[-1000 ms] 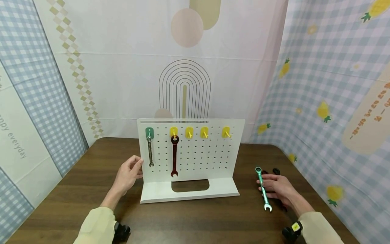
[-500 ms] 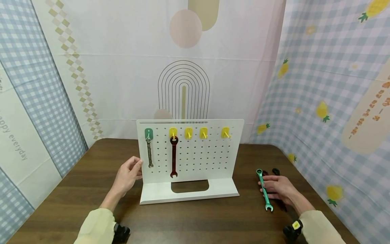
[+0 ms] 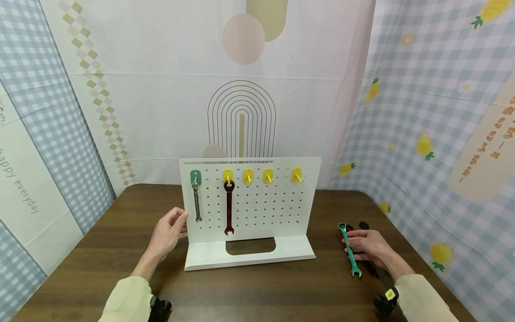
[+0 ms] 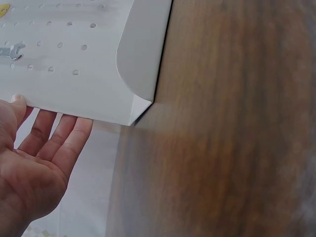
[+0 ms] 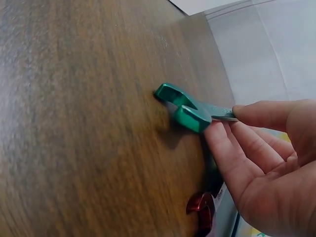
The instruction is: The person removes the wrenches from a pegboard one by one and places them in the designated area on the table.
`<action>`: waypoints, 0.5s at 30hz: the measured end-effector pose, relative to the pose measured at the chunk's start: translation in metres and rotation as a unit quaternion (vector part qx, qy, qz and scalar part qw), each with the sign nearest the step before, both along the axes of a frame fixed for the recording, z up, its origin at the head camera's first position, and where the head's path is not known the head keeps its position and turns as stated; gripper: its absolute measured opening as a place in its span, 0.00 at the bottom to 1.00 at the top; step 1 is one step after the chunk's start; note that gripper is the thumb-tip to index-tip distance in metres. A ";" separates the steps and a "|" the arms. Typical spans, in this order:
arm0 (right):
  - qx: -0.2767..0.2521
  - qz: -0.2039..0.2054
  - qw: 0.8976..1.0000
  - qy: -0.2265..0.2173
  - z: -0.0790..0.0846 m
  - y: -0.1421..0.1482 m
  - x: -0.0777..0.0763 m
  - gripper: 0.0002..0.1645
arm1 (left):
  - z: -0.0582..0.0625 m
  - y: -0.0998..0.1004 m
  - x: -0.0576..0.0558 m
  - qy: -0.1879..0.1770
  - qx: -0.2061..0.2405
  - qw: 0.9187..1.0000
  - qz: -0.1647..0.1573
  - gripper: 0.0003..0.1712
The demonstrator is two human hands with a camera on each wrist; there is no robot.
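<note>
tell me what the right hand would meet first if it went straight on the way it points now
Beyond the green wrench it holds, the right hand would most likely meet the white pegboard, near its right edge. Depth is unclear in the head view, so it might pass in front.

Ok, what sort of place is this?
Probably a makeshift indoor work corner: printed cloths hang behind and beside a wood-grain table, where a white pegboard holds two wrenches.

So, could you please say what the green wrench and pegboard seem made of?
Green wrench: probably metal with a glossy coloured coating, judging by its bright highlights. White pegboard: smooth, satin finish; thin edges suggest painted sheet metal, possibly plastic.
</note>
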State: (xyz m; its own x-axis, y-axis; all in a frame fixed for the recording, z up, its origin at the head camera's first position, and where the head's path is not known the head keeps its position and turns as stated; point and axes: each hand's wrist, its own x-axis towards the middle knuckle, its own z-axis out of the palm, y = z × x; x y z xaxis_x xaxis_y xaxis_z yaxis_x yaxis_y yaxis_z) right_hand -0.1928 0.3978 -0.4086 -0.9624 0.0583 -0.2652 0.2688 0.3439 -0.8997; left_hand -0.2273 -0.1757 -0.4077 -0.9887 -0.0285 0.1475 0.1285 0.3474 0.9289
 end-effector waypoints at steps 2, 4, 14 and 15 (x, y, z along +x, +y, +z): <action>0.004 -0.004 1.000 0.002 0.001 0.000 0.001 0.32 | 0.000 0.000 0.000 0.001 0.000 1.000 -0.001 0.18; 0.013 -0.007 1.000 0.003 0.002 -0.001 0.001 0.32 | 0.000 0.000 0.000 0.002 0.000 1.000 -0.001 0.18; 0.051 -0.015 0.998 0.015 0.001 -0.005 0.004 0.33 | -0.002 0.000 0.000 0.006 0.000 1.000 -0.005 0.18; 0.052 -0.016 0.998 0.016 0.001 -0.005 0.004 0.34 | -0.002 0.000 0.000 0.006 0.000 1.000 -0.006 0.18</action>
State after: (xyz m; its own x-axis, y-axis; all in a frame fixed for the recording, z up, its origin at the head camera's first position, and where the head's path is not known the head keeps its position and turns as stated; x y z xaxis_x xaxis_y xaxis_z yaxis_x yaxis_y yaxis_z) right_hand -0.1889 0.3928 -0.4074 -0.9674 0.1141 -0.2261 0.2533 0.4276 -0.8678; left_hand -0.2275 -0.1762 -0.4094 -0.9869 -0.0175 0.1601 0.1443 0.3459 0.9271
